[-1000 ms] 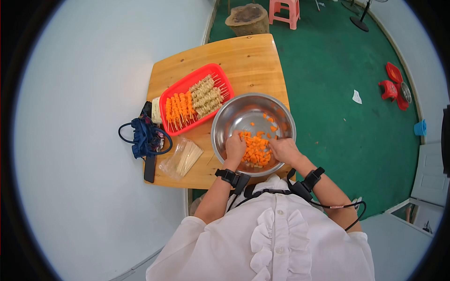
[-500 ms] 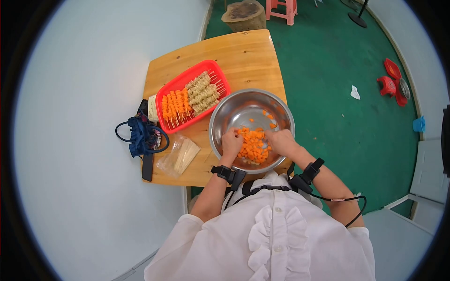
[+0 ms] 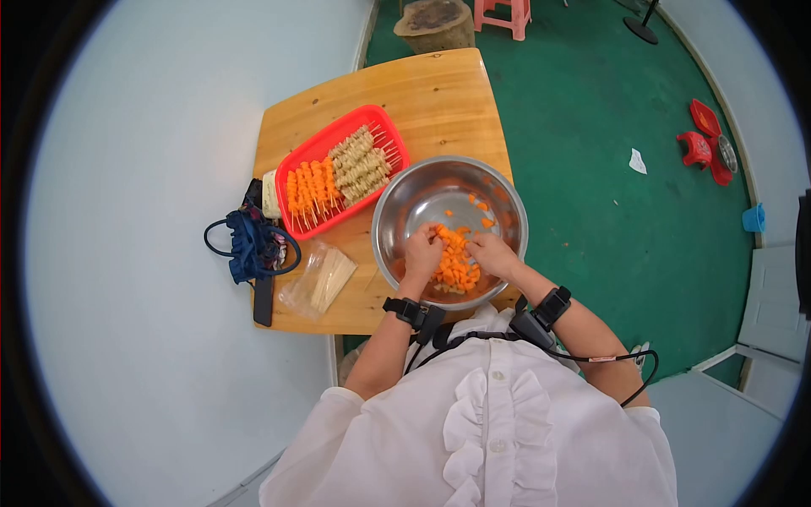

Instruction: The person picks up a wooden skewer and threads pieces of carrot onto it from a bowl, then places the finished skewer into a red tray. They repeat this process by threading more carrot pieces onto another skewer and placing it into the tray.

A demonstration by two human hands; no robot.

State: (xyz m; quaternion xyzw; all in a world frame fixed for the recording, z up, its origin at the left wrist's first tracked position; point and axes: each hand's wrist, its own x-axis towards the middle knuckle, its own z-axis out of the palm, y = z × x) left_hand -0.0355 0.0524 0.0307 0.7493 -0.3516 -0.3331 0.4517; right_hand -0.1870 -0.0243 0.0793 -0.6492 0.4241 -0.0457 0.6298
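Observation:
A large steel bowl (image 3: 391, 190) stands at the table's near edge, with a pile of chopped carrot pieces (image 3: 456, 269) in it and a few loose bits toward its far side. Over the left of the pile is my left hand (image 3: 421, 253), its fingers pinched on a thin skewer that is mostly hidden, with orange carrot at the fingertips. My right hand (image 3: 494, 256) reaches in from the right, thumb and fingers closed at the pile, apparently on a carrot piece; the fingers largely cover it.
A red tray (image 3: 338, 129) holds orange skewers (image 3: 311, 190) and pale beige skewers (image 3: 363, 165). Left of the bowl lies a plastic bag of bamboo sticks (image 3: 332, 281). A blue handbag (image 3: 251, 245) and dark phone (image 3: 263, 302) sit at the wooden table's (image 3: 439, 84) left edge.
My right hand has shifted left, closer to my left hand. My left hand has risen slightly, and orange carrot shows at its fingertips. The whole view has moved a little.

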